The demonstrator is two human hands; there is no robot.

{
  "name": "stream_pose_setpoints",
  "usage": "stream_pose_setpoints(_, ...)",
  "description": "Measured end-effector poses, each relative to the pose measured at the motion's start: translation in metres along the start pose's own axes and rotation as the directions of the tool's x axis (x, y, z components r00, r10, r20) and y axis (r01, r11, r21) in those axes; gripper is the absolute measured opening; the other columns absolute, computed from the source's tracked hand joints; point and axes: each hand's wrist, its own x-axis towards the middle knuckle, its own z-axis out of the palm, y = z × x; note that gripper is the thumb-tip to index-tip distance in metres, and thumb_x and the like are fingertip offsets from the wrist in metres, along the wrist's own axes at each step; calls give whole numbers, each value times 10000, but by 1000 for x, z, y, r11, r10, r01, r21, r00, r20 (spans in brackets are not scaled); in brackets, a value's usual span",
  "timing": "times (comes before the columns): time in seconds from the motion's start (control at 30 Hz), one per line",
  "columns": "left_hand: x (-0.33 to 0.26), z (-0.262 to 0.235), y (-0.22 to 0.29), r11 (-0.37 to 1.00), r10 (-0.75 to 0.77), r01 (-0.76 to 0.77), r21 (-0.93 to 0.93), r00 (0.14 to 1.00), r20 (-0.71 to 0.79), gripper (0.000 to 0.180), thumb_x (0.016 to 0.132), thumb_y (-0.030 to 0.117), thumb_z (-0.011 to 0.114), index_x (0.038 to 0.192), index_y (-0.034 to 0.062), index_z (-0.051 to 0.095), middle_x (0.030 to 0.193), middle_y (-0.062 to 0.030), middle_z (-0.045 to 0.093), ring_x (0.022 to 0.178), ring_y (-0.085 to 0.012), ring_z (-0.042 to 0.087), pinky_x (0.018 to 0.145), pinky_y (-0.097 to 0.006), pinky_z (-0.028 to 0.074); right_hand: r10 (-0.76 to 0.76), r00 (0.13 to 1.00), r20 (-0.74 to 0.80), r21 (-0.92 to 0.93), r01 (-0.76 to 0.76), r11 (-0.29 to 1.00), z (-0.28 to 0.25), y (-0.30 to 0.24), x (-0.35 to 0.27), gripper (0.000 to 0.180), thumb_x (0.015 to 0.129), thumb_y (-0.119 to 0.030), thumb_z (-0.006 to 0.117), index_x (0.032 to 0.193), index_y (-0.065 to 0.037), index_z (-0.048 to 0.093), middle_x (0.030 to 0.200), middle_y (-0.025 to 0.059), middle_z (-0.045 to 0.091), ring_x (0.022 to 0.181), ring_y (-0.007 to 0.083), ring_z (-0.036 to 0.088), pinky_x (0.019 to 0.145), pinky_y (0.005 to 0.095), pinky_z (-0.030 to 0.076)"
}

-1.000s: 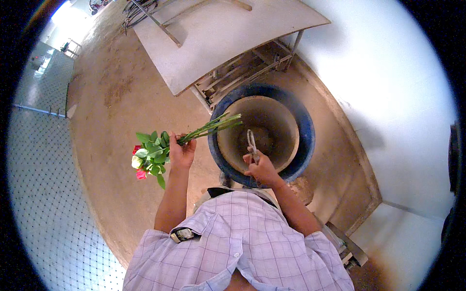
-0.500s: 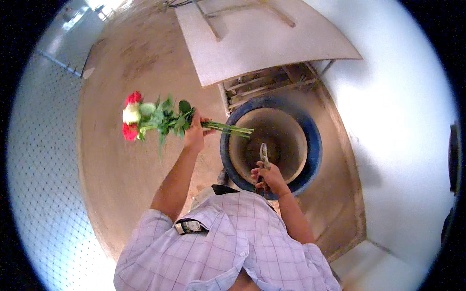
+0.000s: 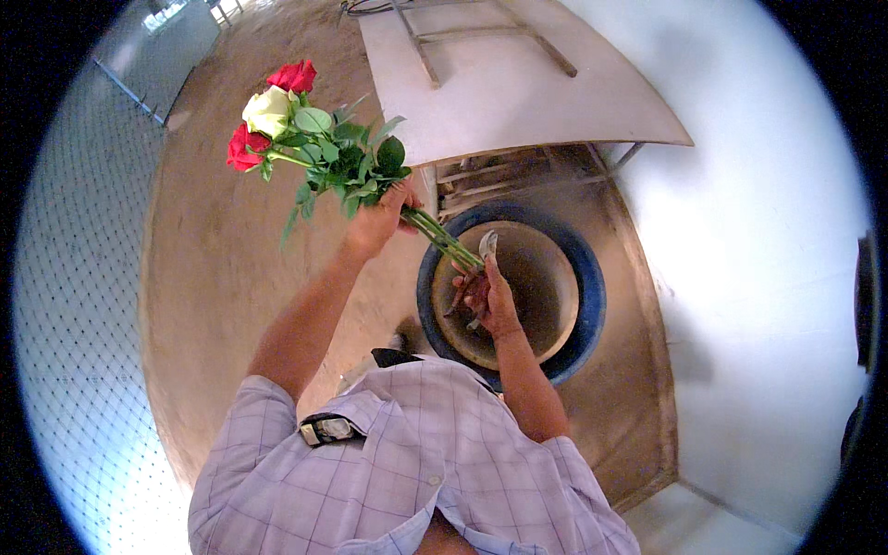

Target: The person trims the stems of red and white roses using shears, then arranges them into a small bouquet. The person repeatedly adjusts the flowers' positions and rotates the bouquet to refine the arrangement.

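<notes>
A bunch of roses (image 3: 324, 148), two red blooms and a pale cream one with green leaves, is gripped around its stems by my left hand (image 3: 377, 222). The blooms point to the far left, and the bare stems (image 3: 446, 240) slant down to the right. My right hand (image 3: 492, 301) is closed on a pair of pruning shears (image 3: 487, 243), at the lower ends of the stems. Whether the blades touch the stems is hard to make out. Below both tools and stems stands a round tub (image 3: 592, 296) with a blue rim and a brownish inside.
Beyond the tub is a pale table (image 3: 481, 102) with a wooden frame (image 3: 495, 32) on it and slats beneath. A white wall (image 3: 749, 231) runs along the right. Netting (image 3: 83, 305) hangs at the left, over a brown floor (image 3: 213, 305).
The roses have swung up and away, so the stems now slope down toward the right. My right hand has brought the shears up to the stem ends.
</notes>
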Motion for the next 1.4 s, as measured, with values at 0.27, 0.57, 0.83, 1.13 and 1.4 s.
stream_pose_setpoints(0.27,47,-22,-46,999,1,-5,-42,996,-90,426,928,446,478,862,28,526,776,-95,579,625,-176,591,523,-318,551,-94,993,68,-160,103,982,-19,8,64,337,917,-343,544,1111,-69,544,801,78,651,593,144,608,434,231,448)
stream_pose_setpoints(0.57,102,-75,-105,990,-122,97,-98,951,-284,440,898,487,521,758,71,551,715,-50,593,614,-148,594,504,-265,498,-219,976,-4,-238,212,948,-3,19,123,273,879,-221,614,1076,-41,559,745,79,649,481,141,554,420,266,444)
stream_pose_setpoints(0.83,99,-91,-113,913,-74,-3,-407,982,-174,389,908,451,527,715,119,460,800,-33,552,849,-256,672,490,-292,536,-307,952,-15,-399,276,875,13,9,134,269,840,-176,671,1024,-7,570,750,78,648,491,104,543,411,237,431)
stream_pose_setpoints(1.13,88,-65,-88,882,-32,-117,-457,952,-305,377,900,437,542,731,111,458,799,-51,548,811,-297,669,525,-364,595,-308,945,108,-392,326,861,15,-29,122,332,842,-202,687,1070,-11,539,747,77,646,505,83,563,420,195,424)
stream_pose_setpoints(1.4,84,-24,-63,893,-50,-136,-428,917,-396,339,923,382,527,727,114,463,755,-47,532,752,-282,634,637,-421,571,-280,949,145,-455,315,833,-4,-69,106,318,836,-185,679,1070,-10,554,720,56,631,519,106,562,429,237,459)
